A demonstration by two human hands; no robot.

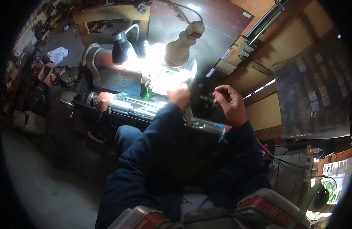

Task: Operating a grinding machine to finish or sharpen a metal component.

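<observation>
Bare hands are held out from dark blue cloth sleeves (157, 129) over the metalworking machine (126, 80). Smooth, mirror-bright metal cylinders (139, 109) are set lengthwise along its near side, with a rounded orange-red collar (103, 101) fitted near their left end. Just beyond them, a thin, bright green piece (147, 94) is lit by strong glare. Scuffed paint is seen on the housing; above it are mounted a black, tapered lamp (121, 47) and a cream, bulbous fitting (178, 49).

By the glare, just beyond the cylinders, the left hand (179, 95) is reached forward with its back turned up and its fingers curled; whether anything is gripped cannot be told. To its right, well apart, the right hand (232, 105) is raised, bent inward at the wrist, with thumb and fingertips drawn nearly together; whether something small is pinched there cannot be made out
</observation>
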